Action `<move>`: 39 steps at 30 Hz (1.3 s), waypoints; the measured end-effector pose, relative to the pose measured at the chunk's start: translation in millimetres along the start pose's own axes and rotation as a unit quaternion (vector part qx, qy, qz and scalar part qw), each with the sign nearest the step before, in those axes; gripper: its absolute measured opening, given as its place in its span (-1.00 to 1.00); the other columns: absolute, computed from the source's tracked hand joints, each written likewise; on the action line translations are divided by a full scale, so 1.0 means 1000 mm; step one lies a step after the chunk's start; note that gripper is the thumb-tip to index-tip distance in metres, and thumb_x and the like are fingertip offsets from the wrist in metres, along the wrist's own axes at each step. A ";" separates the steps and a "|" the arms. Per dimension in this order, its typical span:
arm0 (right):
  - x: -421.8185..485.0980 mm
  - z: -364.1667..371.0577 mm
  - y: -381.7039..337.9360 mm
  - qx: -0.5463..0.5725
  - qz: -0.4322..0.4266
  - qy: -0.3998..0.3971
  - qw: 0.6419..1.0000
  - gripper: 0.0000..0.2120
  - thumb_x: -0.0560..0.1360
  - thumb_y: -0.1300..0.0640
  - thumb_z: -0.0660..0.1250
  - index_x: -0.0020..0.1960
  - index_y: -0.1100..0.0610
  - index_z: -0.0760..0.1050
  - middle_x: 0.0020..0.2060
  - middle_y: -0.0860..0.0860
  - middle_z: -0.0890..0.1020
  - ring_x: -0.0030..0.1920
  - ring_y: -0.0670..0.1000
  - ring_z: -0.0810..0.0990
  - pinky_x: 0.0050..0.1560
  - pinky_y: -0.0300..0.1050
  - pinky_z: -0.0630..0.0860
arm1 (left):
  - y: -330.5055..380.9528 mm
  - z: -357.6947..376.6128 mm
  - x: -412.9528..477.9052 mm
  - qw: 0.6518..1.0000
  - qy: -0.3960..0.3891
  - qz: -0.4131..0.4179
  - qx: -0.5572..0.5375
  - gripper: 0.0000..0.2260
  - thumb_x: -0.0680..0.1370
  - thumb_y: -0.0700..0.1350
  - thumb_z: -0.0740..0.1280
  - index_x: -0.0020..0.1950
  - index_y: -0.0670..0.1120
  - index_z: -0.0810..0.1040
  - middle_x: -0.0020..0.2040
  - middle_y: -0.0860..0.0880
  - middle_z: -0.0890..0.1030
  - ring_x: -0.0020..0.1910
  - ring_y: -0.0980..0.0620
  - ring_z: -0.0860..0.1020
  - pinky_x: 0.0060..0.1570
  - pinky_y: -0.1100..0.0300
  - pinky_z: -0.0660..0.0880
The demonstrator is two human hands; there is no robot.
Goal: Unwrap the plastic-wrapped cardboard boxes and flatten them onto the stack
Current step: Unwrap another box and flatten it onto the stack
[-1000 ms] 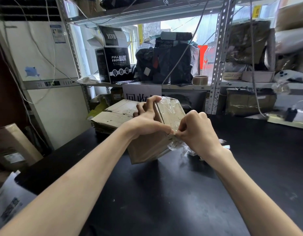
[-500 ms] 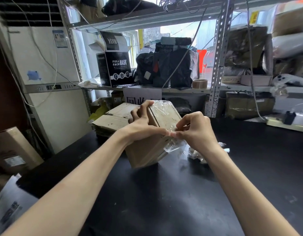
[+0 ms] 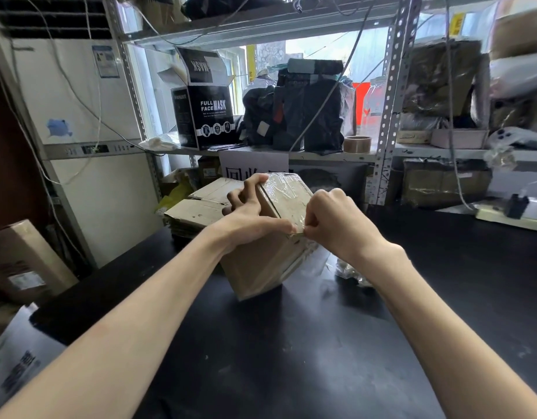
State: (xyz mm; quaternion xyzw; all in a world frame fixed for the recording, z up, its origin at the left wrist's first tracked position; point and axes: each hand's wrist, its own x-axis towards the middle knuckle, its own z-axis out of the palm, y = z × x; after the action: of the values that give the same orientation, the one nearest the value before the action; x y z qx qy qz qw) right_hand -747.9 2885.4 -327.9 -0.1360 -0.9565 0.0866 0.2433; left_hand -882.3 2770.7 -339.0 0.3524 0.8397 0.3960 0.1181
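Across the bottom of the frame I see both forearms reaching up over the black tabletop (image 3: 261,364). At centre, resting on that table, is the brown cardboard box (image 3: 261,267), its top and right faces covered in clear plastic film (image 3: 288,190). The left hand (image 3: 249,219) grips the box: fingers curled over its upper left edge, thumb laid along the near top edge. Right beside that thumb, the right hand (image 3: 333,225) has its fingers curled, pinching the film at the box's near top corner. Just right of the box, below the right wrist, a crumpled wad of clear plastic (image 3: 348,271) lies on the table. Behind the box, centre left, sits the stack of flattened brown cardboard (image 3: 197,213). Farther up, on the grey metal shelf rack (image 3: 388,116), I make out a black carton printed FULL FACE MASK (image 3: 209,116) and a brown tape roll (image 3: 357,144).
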 end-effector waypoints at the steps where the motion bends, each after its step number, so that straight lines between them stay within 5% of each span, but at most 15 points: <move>1: 0.000 0.000 -0.002 -0.016 -0.002 -0.004 1.000 -0.78 0.40 0.37 0.32 -0.37 0.24 0.36 -0.28 0.15 0.47 -0.27 0.20 0.50 -0.29 0.05 0.49 | 0.000 0.000 0.001 1.000 0.000 0.000 0.001 -0.11 0.22 0.26 0.58 0.34 0.42 0.05 0.22 0.01 0.14 0.32 -0.13 0.26 0.41 -0.08 0.38; 5: -0.006 -0.002 -0.005 -0.045 -0.018 -0.010 0.999 -0.60 0.46 0.35 0.27 -0.42 0.17 0.12 -0.39 0.05 0.25 -0.44 0.06 0.23 -0.37 -0.08 0.21 | 0.002 0.001 0.004 1.000 0.000 0.008 0.008 -0.17 0.34 0.21 0.58 0.37 0.40 0.05 0.22 0.00 0.15 0.31 -0.11 0.25 0.40 -0.03 0.36; 10: -0.010 0.012 0.003 0.010 0.003 0.055 0.998 -0.84 0.52 0.20 0.31 -0.16 0.26 0.40 -0.14 0.14 0.38 -0.10 0.27 0.49 -0.19 -0.05 0.25 | 0.003 0.005 0.005 1.000 0.009 0.006 -0.003 -0.17 0.30 0.24 0.58 0.34 0.42 0.06 0.23 0.02 0.13 0.33 -0.13 0.25 0.41 -0.07 0.38; 13: -0.013 0.024 0.007 0.065 0.057 0.120 0.989 -0.84 0.51 0.23 0.32 -0.16 0.18 0.33 -0.14 0.07 0.38 -0.09 0.26 0.49 -0.22 -0.09 0.19 | 0.006 0.006 0.005 1.000 0.007 -0.008 0.001 -0.15 0.22 0.29 0.53 0.31 0.45 0.04 0.22 0.03 0.12 0.33 -0.13 0.24 0.41 -0.08 0.38; 16: -0.013 0.030 0.015 0.162 0.098 0.177 0.966 -0.90 0.45 0.25 0.38 -0.17 0.19 0.46 -0.14 0.06 0.50 -0.13 0.10 0.55 -0.19 -0.14 0.35 | 0.003 0.003 0.006 1.000 0.009 -0.015 0.001 -0.12 0.25 0.30 0.55 0.34 0.44 0.00 0.23 0.00 0.13 0.32 -0.16 0.24 0.38 -0.06 0.39; 19: -0.014 0.033 0.019 0.263 0.108 0.208 0.936 -0.74 0.39 0.19 0.51 -0.04 0.12 0.46 -0.06 0.05 0.57 -0.15 -0.08 0.63 -0.12 -0.20 0.58 | -0.001 0.000 0.005 1.000 0.008 -0.015 -0.009 -0.16 0.38 0.21 0.55 0.40 0.40 -0.02 0.24 -0.02 0.14 0.34 -0.18 0.24 0.39 -0.09 0.40; 25: -0.011 0.033 0.017 0.204 0.124 0.207 0.949 -0.74 0.36 -0.07 0.56 -0.13 0.10 0.68 -0.18 -0.01 0.64 -0.18 0.00 0.64 -0.15 0.00 0.59 | 0.005 0.003 0.004 1.000 0.008 -0.009 0.013 -0.12 0.25 0.29 0.53 0.35 0.44 -0.01 0.24 -0.01 0.14 0.33 -0.16 0.24 0.41 -0.10 0.37; 39: -0.010 0.020 -0.013 -0.036 0.134 0.116 0.984 -0.90 0.57 0.20 0.28 0.04 0.22 0.48 0.06 0.15 0.54 0.08 0.27 0.52 -0.16 -0.04 0.26 | 0.008 0.007 0.003 1.000 0.014 0.000 0.008 -0.16 0.37 0.23 0.55 0.40 0.39 0.00 0.25 0.00 0.11 0.32 -0.10 0.21 0.40 0.01 0.33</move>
State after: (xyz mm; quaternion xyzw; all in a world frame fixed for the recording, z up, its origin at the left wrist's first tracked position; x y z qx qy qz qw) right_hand -752.4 2868.3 -346.3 -0.2804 -0.8975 0.0678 0.3337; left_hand -877.5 2780.4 -337.6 0.3475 0.8446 0.3940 0.1033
